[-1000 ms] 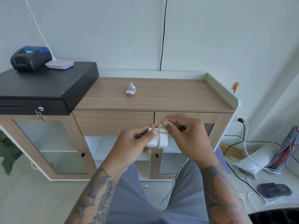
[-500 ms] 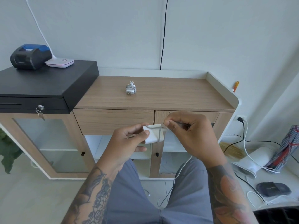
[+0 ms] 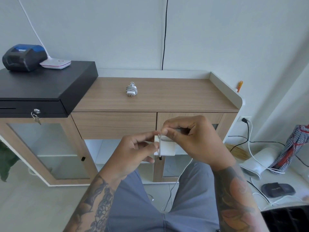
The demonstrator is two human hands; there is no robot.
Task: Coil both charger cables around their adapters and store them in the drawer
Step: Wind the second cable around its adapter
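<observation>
My left hand (image 3: pixel 135 153) holds a white charger adapter (image 3: pixel 167 148) in front of the cabinet. My right hand (image 3: pixel 192 139) pinches its white cable (image 3: pixel 160 144) at the adapter's top edge, with one turn laid down the adapter's face. The cable's loose end (image 3: pixel 175 186) hangs down between my knees. A second adapter (image 3: pixel 131 90), its cable wound around it, lies on the wooden cabinet top (image 3: pixel 175 96). The closed wooden drawer (image 3: pixel 113 125) sits below the top, just behind my hands.
A black cash box (image 3: pixel 41 87) with a key (image 3: pixel 36 114) stands at the left, bearing a small printer (image 3: pixel 21 57) and a white device (image 3: pixel 56 63). Floor at right holds cables (image 3: pixel 250 148), a white appliance (image 3: pixel 260 159), a sandal (image 3: pixel 278 190) and a patterned bag (image 3: pixel 296 148).
My right hand has carried the cable over the adapter's top and down its face, and the adapter has turned more upright in my left hand.
</observation>
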